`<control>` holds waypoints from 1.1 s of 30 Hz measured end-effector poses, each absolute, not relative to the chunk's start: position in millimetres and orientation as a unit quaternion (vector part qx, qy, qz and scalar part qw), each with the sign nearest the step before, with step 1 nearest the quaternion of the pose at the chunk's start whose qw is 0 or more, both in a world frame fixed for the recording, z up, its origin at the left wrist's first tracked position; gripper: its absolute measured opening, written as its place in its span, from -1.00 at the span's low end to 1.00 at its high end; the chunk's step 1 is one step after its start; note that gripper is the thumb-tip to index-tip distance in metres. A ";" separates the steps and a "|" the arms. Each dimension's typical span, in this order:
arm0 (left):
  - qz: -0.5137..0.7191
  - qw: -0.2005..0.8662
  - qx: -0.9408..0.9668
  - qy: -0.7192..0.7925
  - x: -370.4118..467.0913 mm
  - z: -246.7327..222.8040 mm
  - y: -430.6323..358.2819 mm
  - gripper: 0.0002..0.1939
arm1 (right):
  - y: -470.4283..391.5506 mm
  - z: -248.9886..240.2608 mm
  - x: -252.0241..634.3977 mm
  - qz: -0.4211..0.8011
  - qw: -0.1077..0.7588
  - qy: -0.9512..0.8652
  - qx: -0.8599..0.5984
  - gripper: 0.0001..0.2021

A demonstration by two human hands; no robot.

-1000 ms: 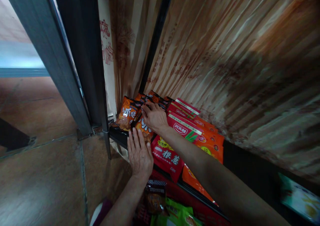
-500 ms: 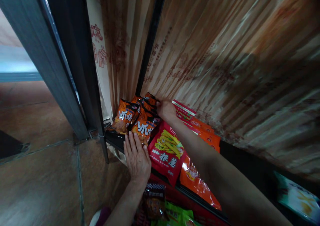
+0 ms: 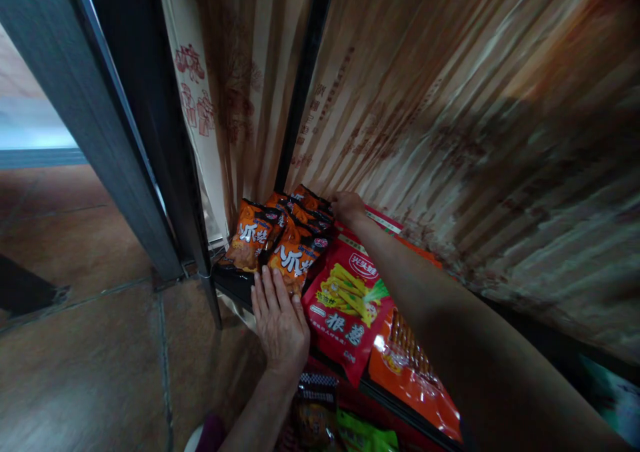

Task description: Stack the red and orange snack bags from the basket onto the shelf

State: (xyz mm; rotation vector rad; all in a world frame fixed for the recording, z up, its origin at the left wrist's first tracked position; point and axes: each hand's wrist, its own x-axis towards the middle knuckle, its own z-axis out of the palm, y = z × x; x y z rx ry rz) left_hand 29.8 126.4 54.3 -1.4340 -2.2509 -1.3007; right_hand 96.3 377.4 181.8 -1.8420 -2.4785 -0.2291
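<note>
Several orange and black snack packets (image 3: 295,259) lie in a heap at the left end of a low black shelf. My left hand (image 3: 281,325) is flat at the front, its stretched fingertips touching the front packet. At the back, my right hand (image 3: 350,209) has curled fingers at the right edge of a rear orange packet (image 3: 307,202). Its fingertips are partly hidden, so I cannot make out what lies between them. A red snack bag (image 3: 345,312) with yellow sticks printed on it lies beside the heap, partly under my right forearm.
An orange bag of brown sticks (image 3: 410,379) lies right of the red bag. Below are a dark packet (image 3: 317,412) and a green packet (image 3: 365,432). A pleated printed curtain (image 3: 390,119) hangs behind; a dark metal post (image 3: 185,172) stands at left above the tiled floor (image 3: 100,359).
My right hand has moved a little to the right along the back of the heap, uncovering more of the rear packet. The left hand stays on the front packet. The view has shifted slightly.
</note>
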 end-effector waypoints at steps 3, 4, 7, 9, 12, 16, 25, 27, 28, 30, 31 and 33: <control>-0.435 0.084 -0.478 -0.759 32.3 55.0 128.1 -0.39 | 379.1 183.7 98.0 -0.081 0.029 -0.797 -0.598 -0.75; -0.433 0.085 -0.477 -0.760 33.4 55.2 128.7 -0.39 | 378.9 184.0 97.7 -0.083 0.033 -0.797 -0.598 -0.75; -0.428 0.088 -0.479 -0.761 36.5 55.8 130.4 -0.39 | 376.2 185.6 94.9 -0.074 0.050 -0.794 -0.602 -0.73; -0.429 0.089 -0.482 -0.759 37.8 56.3 130.9 -0.39 | 373.8 187.8 92.7 -0.058 0.056 -0.790 -0.608 -0.72; -0.434 0.090 -0.479 -0.758 38.8 57.8 130.6 -0.37 | 371.0 192.3 90.8 -0.041 0.053 -0.794 -0.604 -0.71; -0.444 0.093 -0.474 -0.755 39.8 59.6 129.7 -0.35 | 364.8 199.6 92.1 -0.037 0.066 -0.805 -0.588 -0.69; -0.441 0.111 -0.491 -0.743 38.0 56.4 128.3 -0.32 | 253.5 201.9 81.4 -0.062 0.275 -0.908 -0.309 -0.67; -0.441 0.109 -0.495 -0.741 38.2 55.4 127.4 -0.32 | 231.2 195.7 71.8 -0.044 0.252 -0.929 -0.267 -0.69; -0.442 0.109 -0.497 -0.739 38.6 55.0 126.9 -0.32 | 224.5 192.4 66.8 -0.037 0.238 -0.936 -0.256 -0.70; -0.445 0.106 -0.498 -0.737 39.6 54.9 125.8 -0.32 | 219.5 185.7 58.1 -0.028 0.219 -0.944 -0.246 -0.70; -0.446 0.104 -0.498 -0.737 40.0 55.0 125.4 -0.32 | 220.1 182.3 55.0 -0.026 0.212 -0.946 -0.245 -0.70; -0.445 0.098 -0.495 -0.739 40.7 55.6 124.6 -0.32 | 224.0 175.6 51.6 -0.024 0.201 -0.948 -0.245 -0.70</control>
